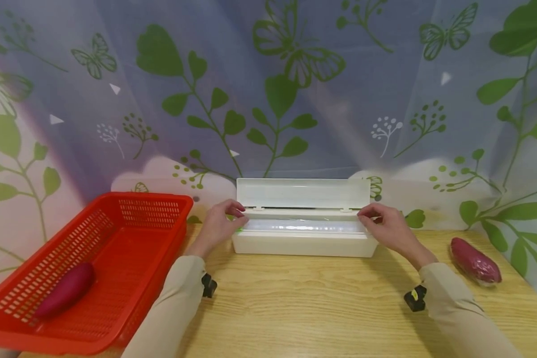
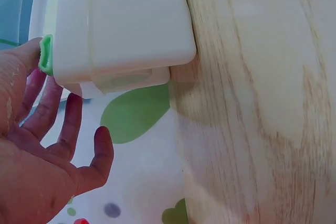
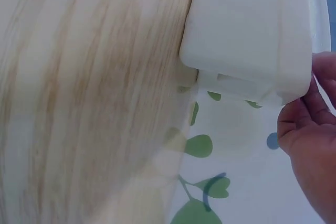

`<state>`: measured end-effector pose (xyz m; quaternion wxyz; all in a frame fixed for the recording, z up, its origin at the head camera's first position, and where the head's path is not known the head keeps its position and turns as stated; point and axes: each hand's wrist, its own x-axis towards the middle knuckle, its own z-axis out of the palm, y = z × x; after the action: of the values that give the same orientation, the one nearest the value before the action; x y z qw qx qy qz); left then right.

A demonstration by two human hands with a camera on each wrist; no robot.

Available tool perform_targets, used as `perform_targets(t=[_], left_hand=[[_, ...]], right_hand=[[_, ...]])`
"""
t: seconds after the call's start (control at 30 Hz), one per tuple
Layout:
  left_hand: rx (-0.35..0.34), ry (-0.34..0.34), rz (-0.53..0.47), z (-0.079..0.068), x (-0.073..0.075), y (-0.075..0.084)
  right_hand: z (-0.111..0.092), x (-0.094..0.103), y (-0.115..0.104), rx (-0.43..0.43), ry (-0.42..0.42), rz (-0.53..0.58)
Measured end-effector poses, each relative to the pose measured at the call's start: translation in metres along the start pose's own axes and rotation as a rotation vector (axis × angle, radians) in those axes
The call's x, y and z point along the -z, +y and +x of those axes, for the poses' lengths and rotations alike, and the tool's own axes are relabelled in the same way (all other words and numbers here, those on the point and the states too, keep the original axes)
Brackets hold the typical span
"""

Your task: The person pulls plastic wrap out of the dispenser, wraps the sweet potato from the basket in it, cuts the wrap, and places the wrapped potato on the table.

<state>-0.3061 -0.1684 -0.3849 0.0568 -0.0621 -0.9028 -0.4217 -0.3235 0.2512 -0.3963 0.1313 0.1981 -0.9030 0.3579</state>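
A long white cling film dispenser (image 1: 304, 244) sits at the back of the table with its lid (image 1: 303, 193) raised. Clear cling film (image 1: 302, 226) lies across its opening. At the left end, my left hand (image 1: 219, 222) pinches the film edge between thumb and fingers, its thumb right by a green slider (image 2: 46, 55). My right hand (image 1: 387, 227) pinches at the other corner, thumb and index fingertips close together at the box's end. The film between the fingertips is mostly hidden in both wrist views.
On the left stands a red plastic basket (image 1: 184, 219) holding a purple sweet potato (image 1: 67, 291). Another purple sweet potato (image 1: 475, 261), shiny with wrap, lies on the wooden table (image 1: 313, 303) at the right. A patterned curtain (image 1: 340, 124) hangs right behind the dispenser.
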Motion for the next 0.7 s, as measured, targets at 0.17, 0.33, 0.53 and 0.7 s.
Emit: perform_targets(t=[0.17,0.33,0.53,0.7], left_hand=[[-0.002,0.004,0.009,0.0,0.0,-0.001],[-0.028,0.018,-0.007,0.001,0.0,-0.002],[-0.069,0.049,-0.011,0.001,-0.002,-0.007],[-0.157,0.114,0.008,0.002,-0.007,-0.012]], right_hand=[[0.0,0.0,0.0,-0.012,0.005,0.027],[-0.001,0.001,-0.001,-0.029,-0.023,0.042],[-0.001,-0.002,0.0,-0.02,0.022,0.016],[0.0,-0.008,0.002,0.045,0.112,0.0]])
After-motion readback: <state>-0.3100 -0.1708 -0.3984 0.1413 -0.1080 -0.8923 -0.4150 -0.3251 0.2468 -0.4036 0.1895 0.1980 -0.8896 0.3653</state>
